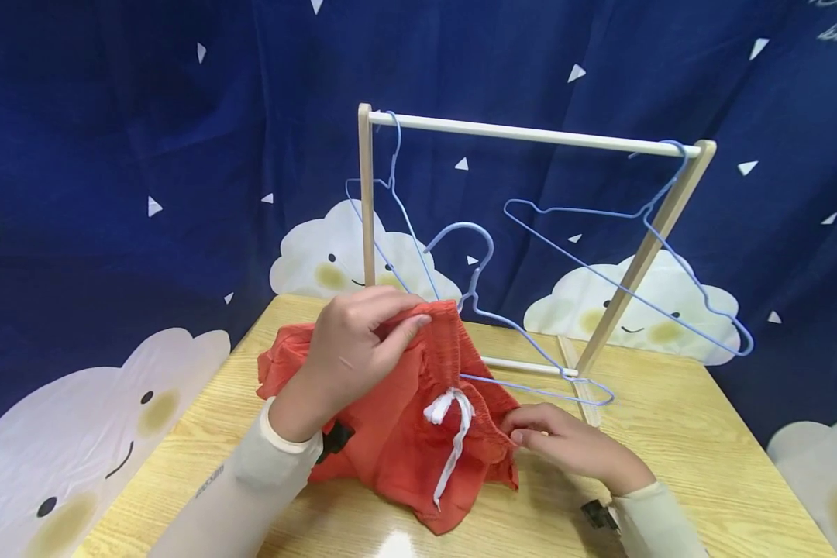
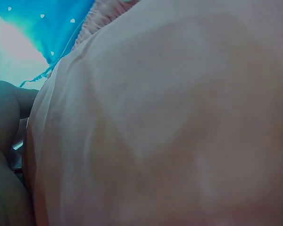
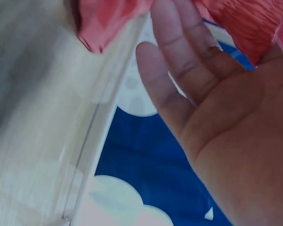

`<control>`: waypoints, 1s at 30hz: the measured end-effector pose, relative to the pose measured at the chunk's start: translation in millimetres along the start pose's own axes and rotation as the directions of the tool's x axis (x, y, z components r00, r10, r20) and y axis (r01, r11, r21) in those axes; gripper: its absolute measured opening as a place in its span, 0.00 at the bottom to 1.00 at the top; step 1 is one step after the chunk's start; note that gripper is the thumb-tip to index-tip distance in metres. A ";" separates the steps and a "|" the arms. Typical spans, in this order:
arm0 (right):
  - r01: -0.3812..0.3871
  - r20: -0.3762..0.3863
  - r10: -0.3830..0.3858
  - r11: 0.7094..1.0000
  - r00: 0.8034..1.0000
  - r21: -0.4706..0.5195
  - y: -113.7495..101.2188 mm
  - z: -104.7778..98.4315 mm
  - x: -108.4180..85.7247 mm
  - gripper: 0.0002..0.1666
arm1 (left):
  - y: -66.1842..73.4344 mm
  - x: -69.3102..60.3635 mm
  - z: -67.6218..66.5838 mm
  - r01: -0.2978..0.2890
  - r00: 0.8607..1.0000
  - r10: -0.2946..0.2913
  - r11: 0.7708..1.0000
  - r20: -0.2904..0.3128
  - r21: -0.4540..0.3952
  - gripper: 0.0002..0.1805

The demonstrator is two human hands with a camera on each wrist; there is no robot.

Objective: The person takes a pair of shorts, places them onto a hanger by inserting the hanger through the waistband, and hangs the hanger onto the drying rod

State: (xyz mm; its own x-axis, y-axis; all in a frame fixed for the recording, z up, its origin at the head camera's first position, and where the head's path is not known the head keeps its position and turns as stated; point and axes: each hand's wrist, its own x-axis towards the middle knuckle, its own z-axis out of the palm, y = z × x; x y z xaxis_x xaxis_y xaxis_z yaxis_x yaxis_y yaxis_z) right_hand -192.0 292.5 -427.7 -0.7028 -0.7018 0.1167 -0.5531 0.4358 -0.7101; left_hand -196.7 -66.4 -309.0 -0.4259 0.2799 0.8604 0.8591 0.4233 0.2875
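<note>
Red shorts (image 1: 390, 418) with an elastic waistband and a white drawstring bow (image 1: 453, 407) are held up over the table, their left part spread toward the table's left side. My left hand (image 1: 352, 349) pinches the top of the waistband between thumb and fingers. At the waistband's lower right edge, my right hand (image 1: 575, 442) pinches the cloth. Behind the shorts is a blue hanger (image 1: 484, 310); its hook and right arm show, while its left part is hidden by the cloth. Blurred fabric (image 2: 170, 117) fills most of the left wrist view. In the right wrist view, fingers (image 3: 179, 52) reach the red cloth.
A small rack with a white rail (image 1: 530, 132) and wooden posts stands at the back of the wooden table (image 1: 676, 442). Two blue hangers hang from it, a left hanger (image 1: 394, 167) and a right hanger (image 1: 586, 267). Behind hangs a dark blue curtain (image 1: 146, 93) with clouds.
</note>
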 end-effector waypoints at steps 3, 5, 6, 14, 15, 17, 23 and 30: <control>0.042 -0.055 -0.039 0.998 0.998 0.050 0.6 -15.7 -10.1 0.20 | -2.4 -0.2 -2.6 0.018 1.000 -0.018 1.000 -0.011 0.006 0.05; 0.072 -0.096 -0.064 0.994 0.993 0.087 2.9 -24.3 -17.2 0.21 | -3.1 -0.1 -4.2 0.026 1.000 -0.026 1.000 -0.012 0.009 0.06; 0.082 -0.113 -0.070 0.991 0.991 0.104 4.2 -28.0 -20.3 0.22 | -3.5 -0.1 -4.8 0.030 0.999 -0.030 0.999 -0.013 0.011 0.06; 0.240 -0.286 -0.190 0.959 0.939 0.151 9.0 -49.5 -31.0 0.26 | -5.8 1.4 -7.4 0.051 0.998 -0.051 0.999 -0.024 0.008 0.05; 0.247 -0.315 -0.192 0.958 0.929 0.144 8.2 -51.3 -31.3 0.26 | -6.2 1.3 -7.5 0.052 0.998 -0.052 0.999 -0.023 0.004 0.05; 0.260 -0.367 -0.194 0.956 0.910 0.139 6.7 -54.1 -33.4 0.24 | -6.4 1.6 -7.2 0.052 0.998 -0.052 0.999 -0.019 -0.008 0.05; 0.240 -0.476 -0.154 0.963 0.866 0.126 0.7 -58.6 -37.9 0.20 | -6.8 1.3 -7.2 0.057 0.998 -0.058 0.998 -0.010 -0.035 0.05; 0.431 -0.555 -0.289 0.891 0.780 0.143 -3.0 -59.5 -35.6 0.19 | -7.8 1.4 -7.8 0.045 0.999 -0.045 0.998 -0.013 -0.054 0.05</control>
State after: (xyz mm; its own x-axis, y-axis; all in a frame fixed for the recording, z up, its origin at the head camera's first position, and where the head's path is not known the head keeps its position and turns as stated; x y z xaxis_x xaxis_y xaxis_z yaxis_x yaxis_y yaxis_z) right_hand -192.0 349.8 -388.4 -0.6370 -0.3608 0.6812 -0.7317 0.0050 -0.6816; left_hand -201.7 -76.1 -306.7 -0.4608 0.2493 0.8518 0.8533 0.3882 0.3480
